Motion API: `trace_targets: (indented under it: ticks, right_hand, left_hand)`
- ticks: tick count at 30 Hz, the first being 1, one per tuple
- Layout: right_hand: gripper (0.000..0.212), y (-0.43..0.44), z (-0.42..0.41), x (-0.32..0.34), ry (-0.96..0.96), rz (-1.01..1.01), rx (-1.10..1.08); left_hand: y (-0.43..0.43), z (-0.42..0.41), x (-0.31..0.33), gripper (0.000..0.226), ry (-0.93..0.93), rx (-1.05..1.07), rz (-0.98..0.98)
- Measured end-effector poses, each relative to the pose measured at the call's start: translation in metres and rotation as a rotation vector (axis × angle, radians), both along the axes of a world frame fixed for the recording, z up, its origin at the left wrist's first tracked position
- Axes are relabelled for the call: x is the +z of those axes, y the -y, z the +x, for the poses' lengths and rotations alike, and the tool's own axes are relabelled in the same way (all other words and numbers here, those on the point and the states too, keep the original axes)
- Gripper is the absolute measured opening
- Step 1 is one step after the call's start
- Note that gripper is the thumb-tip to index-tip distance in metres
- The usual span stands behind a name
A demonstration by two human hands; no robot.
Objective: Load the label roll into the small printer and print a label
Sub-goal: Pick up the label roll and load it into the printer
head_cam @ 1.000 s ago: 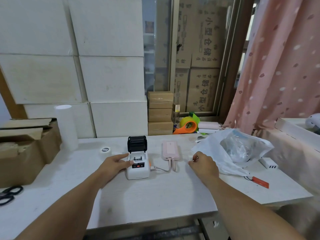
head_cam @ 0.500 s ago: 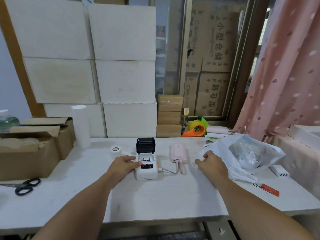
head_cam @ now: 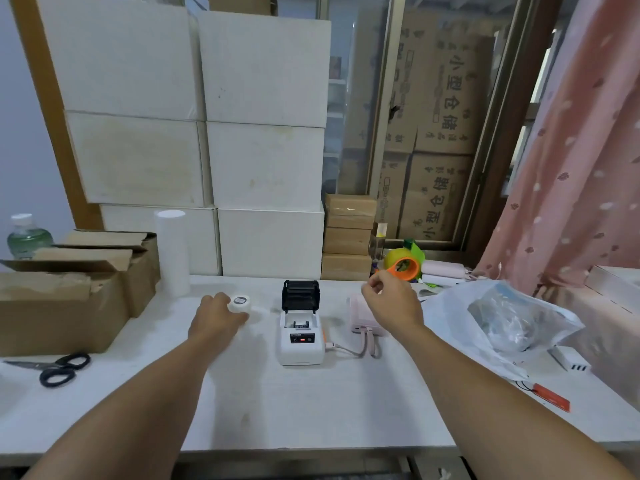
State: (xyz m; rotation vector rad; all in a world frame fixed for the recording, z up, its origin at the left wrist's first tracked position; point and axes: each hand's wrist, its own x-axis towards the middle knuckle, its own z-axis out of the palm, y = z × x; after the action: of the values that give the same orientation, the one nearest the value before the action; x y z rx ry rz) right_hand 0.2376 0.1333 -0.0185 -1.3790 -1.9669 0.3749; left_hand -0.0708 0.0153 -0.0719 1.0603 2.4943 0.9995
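Note:
The small white printer [head_cam: 300, 341] stands mid-table with its black lid [head_cam: 300, 294] flipped up and its paper bay showing. A cable runs from its right side to a pink power bank [head_cam: 360, 318]. To the printer's left, my left hand [head_cam: 216, 318] closes its fingers around the small white label roll [head_cam: 240, 303], which rests at the table surface. My right hand [head_cam: 389, 301] hovers above the power bank with the fingers loosely curled and nothing in them.
An open cardboard box [head_cam: 69, 289] and black scissors [head_cam: 59, 368] lie at the left, a tall white paper roll [head_cam: 171, 251] behind. A white plastic bag [head_cam: 491, 320], a white adapter [head_cam: 569, 358] and an orange tag [head_cam: 550, 401] sit at the right. White boxes [head_cam: 194, 133] stack behind.
My left hand left the printer's side and moved left and back onto the label roll. My right hand lifted off the table near the bag and now hovers over the power bank.

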Motion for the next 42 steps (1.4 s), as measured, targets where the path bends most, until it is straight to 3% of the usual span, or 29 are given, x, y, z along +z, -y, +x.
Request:
trace_targets:
  ticks: [11,23,36,42]
  right_hand:
    - [0.011,-0.014,-0.007,-0.011,-0.066,-0.064,0.008]
    - [0.014,-0.035,0.016,-0.048,-0.123,-0.210,-0.121]
    - [0.014,-0.029,-0.011,-0.033,0.057,-0.117,-0.200]
    - [0.017,-0.022,-0.015,-0.023,-0.129,-0.157,-0.160]
  left_hand:
    - [-0.020,0.007,-0.013,0.079,-0.092,0.036,0.010]
    - [-0.043,0.004,-0.017,0.036,-0.131,0.009,0.015]
    - [-0.023,-0.009,-0.010,0.043,-0.037,0.067,0.148]
    - [-0.010,-0.003,0.006,0.051,0.034,0.028,0.303]
